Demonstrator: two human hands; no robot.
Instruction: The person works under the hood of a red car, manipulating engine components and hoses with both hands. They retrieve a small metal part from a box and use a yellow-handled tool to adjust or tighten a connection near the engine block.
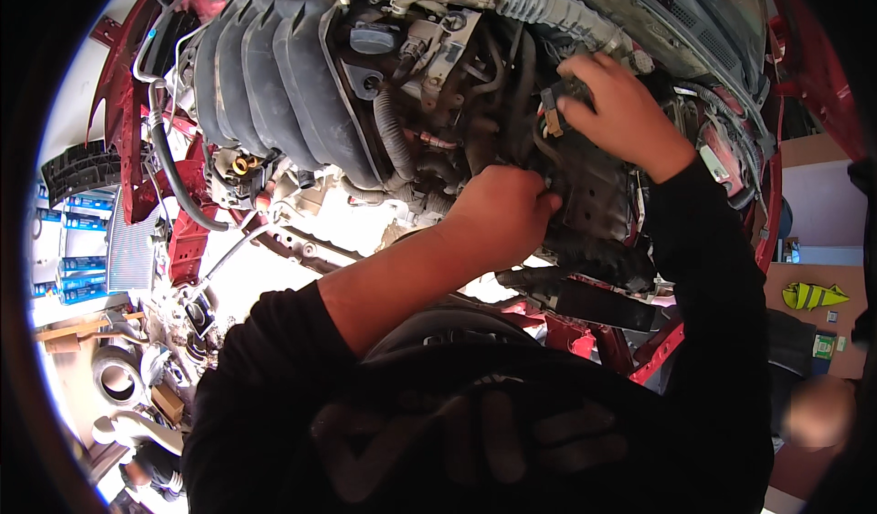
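My left hand (507,217) is closed low in the engine bay, among dark hoses and pipes (480,139); what its fingers grip is hidden. Above and right of it, my right hand (621,121) has its fingers bent round a small dark connector with a tan part (554,123). Beside them lies a battered metal plate (598,203). Left of my hands are a ribbed black intake manifold (256,84) and a grey corrugated hose (393,139). A pale corrugated duct (539,7) crosses above my right hand.
Red body parts (187,249) frame the engine bay. At left stand a radiator (128,240), blue-labelled boxes (84,263) and a tyre (114,377). A person (151,468) is at lower left, another (813,409) at lower right, below a yellow-green vest (813,296) on a brown surface.
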